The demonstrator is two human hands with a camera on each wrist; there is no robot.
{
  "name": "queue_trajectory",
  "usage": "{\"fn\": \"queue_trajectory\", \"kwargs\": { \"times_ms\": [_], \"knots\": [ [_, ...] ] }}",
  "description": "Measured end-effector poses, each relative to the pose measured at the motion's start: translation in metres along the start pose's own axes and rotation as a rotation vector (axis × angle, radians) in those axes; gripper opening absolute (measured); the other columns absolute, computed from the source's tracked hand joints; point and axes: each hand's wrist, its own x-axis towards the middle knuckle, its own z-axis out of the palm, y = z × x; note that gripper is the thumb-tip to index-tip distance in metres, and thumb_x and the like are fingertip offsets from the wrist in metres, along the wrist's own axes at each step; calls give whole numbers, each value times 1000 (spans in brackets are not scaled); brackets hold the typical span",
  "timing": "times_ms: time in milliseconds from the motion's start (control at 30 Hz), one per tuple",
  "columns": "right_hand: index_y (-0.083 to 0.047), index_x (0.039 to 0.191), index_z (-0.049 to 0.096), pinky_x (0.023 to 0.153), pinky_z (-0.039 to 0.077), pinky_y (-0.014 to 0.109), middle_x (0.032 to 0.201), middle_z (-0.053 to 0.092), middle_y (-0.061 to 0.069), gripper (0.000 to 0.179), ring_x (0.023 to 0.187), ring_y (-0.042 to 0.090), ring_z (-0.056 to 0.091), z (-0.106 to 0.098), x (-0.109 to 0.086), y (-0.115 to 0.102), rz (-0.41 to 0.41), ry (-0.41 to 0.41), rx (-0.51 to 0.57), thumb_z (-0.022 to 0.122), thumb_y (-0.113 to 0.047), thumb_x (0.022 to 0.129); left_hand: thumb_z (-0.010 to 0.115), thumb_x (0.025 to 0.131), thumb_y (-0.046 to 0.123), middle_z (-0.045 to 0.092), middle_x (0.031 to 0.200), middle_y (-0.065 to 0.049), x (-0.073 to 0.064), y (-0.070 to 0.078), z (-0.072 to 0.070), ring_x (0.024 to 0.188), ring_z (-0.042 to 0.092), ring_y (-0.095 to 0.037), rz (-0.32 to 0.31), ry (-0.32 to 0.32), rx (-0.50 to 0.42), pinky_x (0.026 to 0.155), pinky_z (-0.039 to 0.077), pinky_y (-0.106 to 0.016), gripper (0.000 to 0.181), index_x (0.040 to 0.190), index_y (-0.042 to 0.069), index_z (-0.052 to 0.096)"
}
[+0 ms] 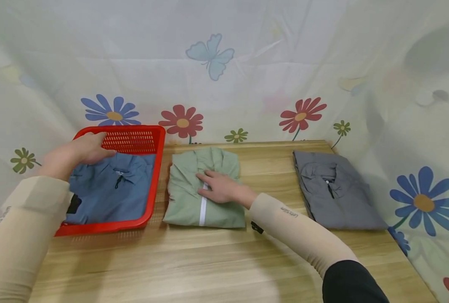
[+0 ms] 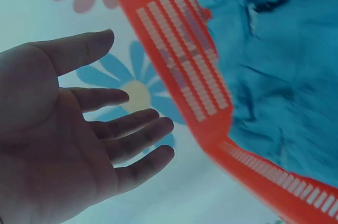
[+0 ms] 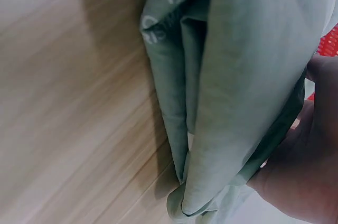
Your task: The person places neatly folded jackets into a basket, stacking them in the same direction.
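A folded blue jacket (image 1: 107,195) with a dark zip pull lies in a red plastic basket (image 1: 157,181) on the left. My left hand (image 1: 86,149) is over the basket's back left corner in the head view; the left wrist view shows its palm and spread fingers holding nothing, beside the perforated basket wall (image 2: 153,84). A folded light green jacket (image 1: 186,206) with a white zip lies right of the basket. On its upper middle rests my right hand (image 1: 222,187), fingers extended. In the right wrist view the green cloth (image 3: 237,76) partly hides that hand (image 3: 303,166).
A folded grey jacket (image 1: 341,202) with a black zip pull lies at the right of the wooden table (image 1: 194,265). White curtain (image 1: 247,88) printed with flowers and a butterfly hangs behind the table and along both sides.
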Motion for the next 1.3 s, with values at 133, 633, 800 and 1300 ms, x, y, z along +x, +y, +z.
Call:
{"fn": "queue_trajectory", "kwargs": {
  "times_ms": [133,633,800,1300],
  "knots": [
    [-20,164,26,121,24,47,168,22,14,66,152,31,25,-1,-7,8,4,2,9,44,-49,108,67,95,20,47,130,-42,-1,21,0,114,47,-56,24,36,0,92,46,-72,71,143,-19,31],
    [-16,164,28,121,24,49,166,24,18,66,151,36,27,-4,-36,32,14,34,26,46,-47,108,64,100,32,39,151,-33,-1,102,12,132,40,-53,120,33,-137,99,44,-70,78,156,-8,28],
    [-17,164,28,121,25,50,166,24,18,66,150,37,28,-1,-42,42,15,43,32,46,-48,108,63,102,39,35,155,-32,-5,123,20,136,36,-51,167,-15,-201,103,41,-68,82,159,-5,24],
    [-9,162,32,119,28,53,164,27,24,66,146,42,33,-6,-54,58,-32,77,90,52,-41,108,56,104,38,32,160,-27,-15,167,48,144,33,-45,231,-38,-357,114,31,-62,78,160,-5,23]
  ]
}}
